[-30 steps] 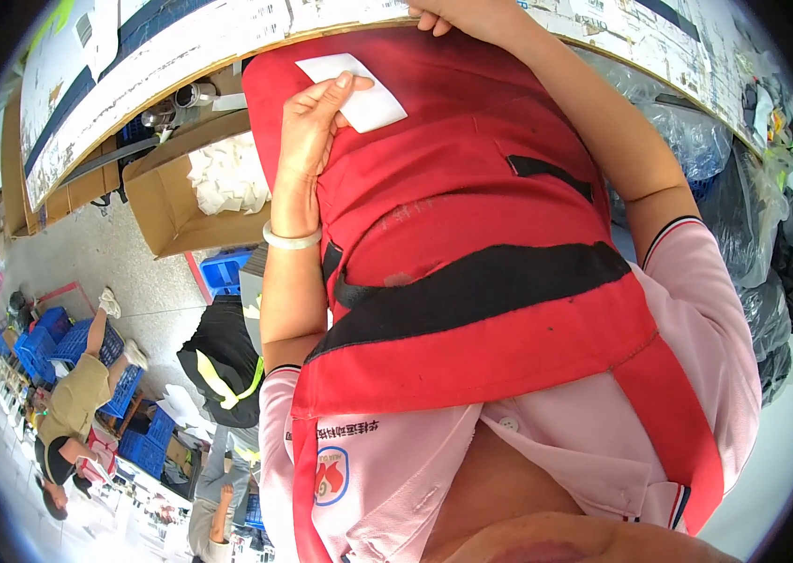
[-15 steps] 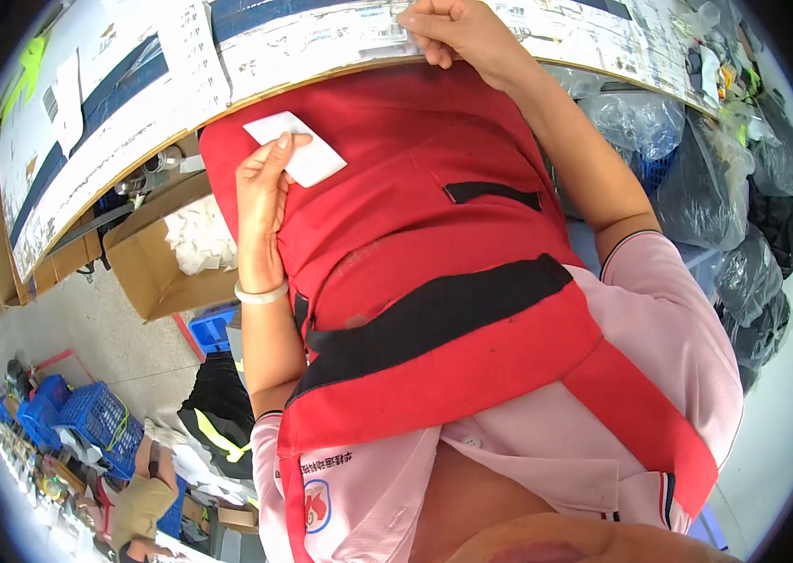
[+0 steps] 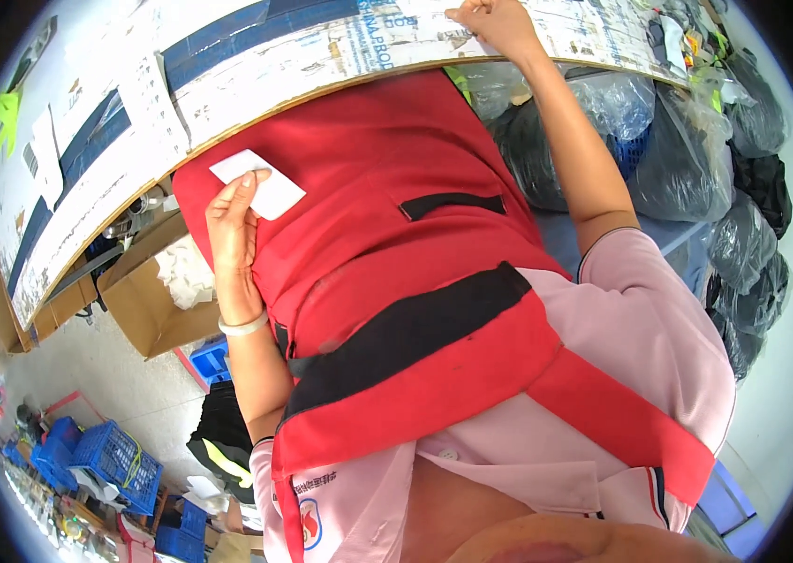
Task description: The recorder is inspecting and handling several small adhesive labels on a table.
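My left hand (image 3: 232, 223) pinches a white rectangular paper piece (image 3: 274, 192), thumb on top, in front of my red apron (image 3: 349, 188). Over the far right part of the worktable (image 3: 274, 80), my right hand (image 3: 501, 28) has its fingers curled together, partly cut by the upper edge of the picture. What those fingers hold, if anything, cannot be made out. White and blue printed sheeting covers the tabletop, with worn patches and strips of tape. A white strip (image 3: 46, 159) lies on its left part.
Below the table at left stands an open cardboard box (image 3: 138, 300) holding crumpled white pieces. Bulging dark and clear plastic bags (image 3: 682, 164) crowd the right side. Blue plastic crates (image 3: 120, 464) sit on the floor at lower left, near black cloth (image 3: 223, 432) with a yellow-green stripe.
My right hand has moved farther over the table, toward the upper right. The left hand keeps its pinch on the paper piece. The whole view has shifted somewhat.
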The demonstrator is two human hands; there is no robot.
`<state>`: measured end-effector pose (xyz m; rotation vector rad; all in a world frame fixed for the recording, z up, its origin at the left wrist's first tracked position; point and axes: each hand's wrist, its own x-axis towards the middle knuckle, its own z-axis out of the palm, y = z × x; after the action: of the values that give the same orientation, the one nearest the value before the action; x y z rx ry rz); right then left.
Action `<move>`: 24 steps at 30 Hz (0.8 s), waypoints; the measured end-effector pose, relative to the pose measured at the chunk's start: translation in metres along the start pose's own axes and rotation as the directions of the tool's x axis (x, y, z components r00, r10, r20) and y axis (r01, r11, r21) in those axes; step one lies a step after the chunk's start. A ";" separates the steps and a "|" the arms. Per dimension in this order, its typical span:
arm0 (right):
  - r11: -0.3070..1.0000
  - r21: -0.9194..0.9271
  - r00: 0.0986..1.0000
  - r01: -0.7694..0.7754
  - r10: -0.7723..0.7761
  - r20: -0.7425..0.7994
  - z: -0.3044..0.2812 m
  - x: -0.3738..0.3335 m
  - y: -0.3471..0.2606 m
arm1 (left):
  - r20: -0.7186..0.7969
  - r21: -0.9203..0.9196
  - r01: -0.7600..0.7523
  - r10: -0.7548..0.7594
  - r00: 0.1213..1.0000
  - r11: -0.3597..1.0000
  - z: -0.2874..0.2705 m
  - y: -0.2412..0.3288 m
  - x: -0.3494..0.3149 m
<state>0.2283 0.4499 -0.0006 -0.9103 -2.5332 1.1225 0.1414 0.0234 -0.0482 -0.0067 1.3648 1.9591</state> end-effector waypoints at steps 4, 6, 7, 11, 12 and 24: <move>0.983 -0.175 0.996 0.059 -0.069 -0.051 0.003 -0.011 -0.036 | -0.021 0.021 -0.003 0.003 1.000 1.000 -0.004 -0.001 0.000; 0.990 -0.144 0.998 -0.009 0.001 -0.055 -0.009 -0.028 -0.056 | -0.025 0.010 0.009 -0.009 1.000 1.000 -0.006 0.000 0.000; 0.990 -0.139 0.998 0.000 -0.008 -0.056 -0.007 -0.026 -0.046 | -0.037 0.003 0.006 -0.006 0.999 1.000 -0.005 0.002 -0.003; 0.941 -0.237 0.947 0.242 -0.282 -0.154 -0.007 -0.032 -0.003 | -0.090 -0.034 -0.029 0.026 0.996 0.999 -0.017 0.009 -0.021; 0.792 -0.441 0.825 0.423 -0.538 -0.174 -0.011 -0.035 0.004 | -0.116 -0.043 -0.049 0.043 0.992 0.998 -0.020 0.012 -0.027; 0.595 -0.408 0.630 0.693 -0.774 -0.058 0.021 0.044 -0.002 | -0.266 -0.136 -0.064 0.026 0.964 0.989 -0.036 0.016 -0.039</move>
<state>0.1844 0.4639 -0.0150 0.0501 -2.5106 0.2766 0.1467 -0.0301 -0.0354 -0.3185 1.3957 2.1500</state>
